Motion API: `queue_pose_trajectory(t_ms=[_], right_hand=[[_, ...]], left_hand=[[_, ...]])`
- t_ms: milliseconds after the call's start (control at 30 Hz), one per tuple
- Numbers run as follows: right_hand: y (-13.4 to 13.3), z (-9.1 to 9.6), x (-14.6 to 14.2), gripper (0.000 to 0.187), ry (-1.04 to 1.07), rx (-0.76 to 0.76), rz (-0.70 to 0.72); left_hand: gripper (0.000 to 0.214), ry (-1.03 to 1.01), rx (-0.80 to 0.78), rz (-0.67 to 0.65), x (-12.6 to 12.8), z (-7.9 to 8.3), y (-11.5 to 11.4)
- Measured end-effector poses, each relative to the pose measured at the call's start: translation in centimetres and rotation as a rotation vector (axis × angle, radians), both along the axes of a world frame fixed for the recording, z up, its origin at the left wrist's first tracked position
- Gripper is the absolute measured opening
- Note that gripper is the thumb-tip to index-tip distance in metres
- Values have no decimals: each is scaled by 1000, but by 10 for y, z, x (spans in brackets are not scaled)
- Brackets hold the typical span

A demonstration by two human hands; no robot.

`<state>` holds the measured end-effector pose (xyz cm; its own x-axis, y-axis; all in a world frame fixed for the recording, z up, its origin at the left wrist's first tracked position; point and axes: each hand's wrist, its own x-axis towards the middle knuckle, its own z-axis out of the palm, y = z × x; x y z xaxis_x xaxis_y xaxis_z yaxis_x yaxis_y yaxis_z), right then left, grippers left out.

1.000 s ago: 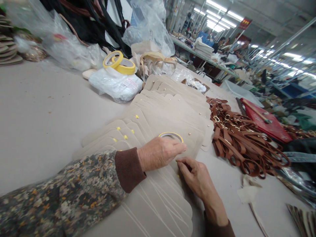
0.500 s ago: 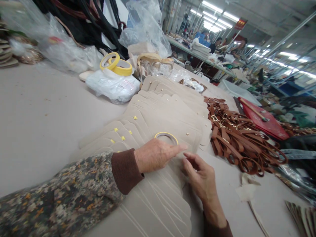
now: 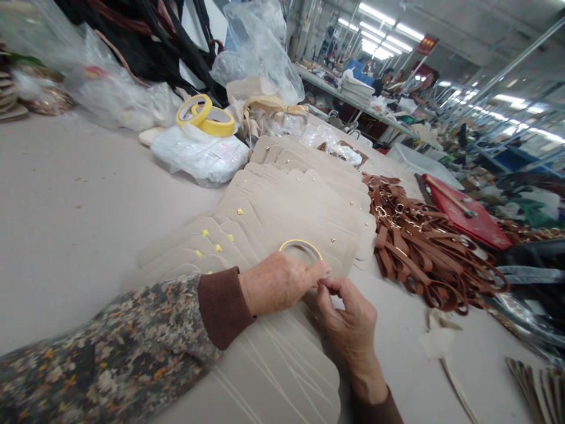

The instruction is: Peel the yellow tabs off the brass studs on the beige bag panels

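Note:
My left hand is closed around a thin roll of yellow tape, whose upper rim shows above the fingers. Close against its fingertips is my right hand, thumb and forefinger pinched together. Whatever lies in that pinch is too small to make out. Both hands are over a fanned-out stack of beige leather-like panels with scalloped edges. Small yellow tape pieces stick to several panels on the left, and small metal studs sit near the right edges.
Two yellow tape rolls rest on a white plastic-wrapped packet. Brown straps with metal clasps lie in a heap to the right, beside a red board bearing a stick-like tool. Clear plastic bags stand behind. People work farther back.
My right hand has moved left and up to my left hand's fingertips, and its thumb and forefinger have closed. The left hand still holds the tape roll.

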<state>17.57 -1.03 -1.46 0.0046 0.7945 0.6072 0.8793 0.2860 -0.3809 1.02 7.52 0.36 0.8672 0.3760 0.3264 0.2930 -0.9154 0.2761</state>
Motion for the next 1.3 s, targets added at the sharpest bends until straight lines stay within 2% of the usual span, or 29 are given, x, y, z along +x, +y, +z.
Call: queue_pose_trajectory(t_ms=[100,200,267,400,467,533,700,900,1033,1133,1233,1300], right_hand=[[-1,0,-2,8,-22,21,-55],[-1,3,-7,7,89,-43,-103],[1,4,-10,10,302,-157,-137],[9,3,-5,19,879,-361,-181],[12,2,3,24,1020,-396,-213],[14,1,9,30,1000,-407,-248],[12,-1,12,40,702,-441,-323],[18,-6,9,34,288,-358,-380],[24,-6,8,29,117,-309,-353],[24,-7,11,28,123,-338,-395],[17,-10,17,39,331,-371,-422],[11,-13,20,36,409,-364,-386]], left_hand=[[6,-11,-10,3,2,0,1],[6,-24,18,41,3,1,1],[6,-48,53,63,4,1,0],[10,-141,115,52,4,4,-4],[13,-140,125,59,4,5,-5],[13,-66,111,97,5,6,-5],[12,181,-6,177,7,6,-3],[14,207,-34,165,8,4,-4],[14,200,-29,153,8,3,-3],[13,201,-31,162,7,5,-3],[14,228,-50,172,6,9,-3],[14,240,-55,168,6,10,-3]])
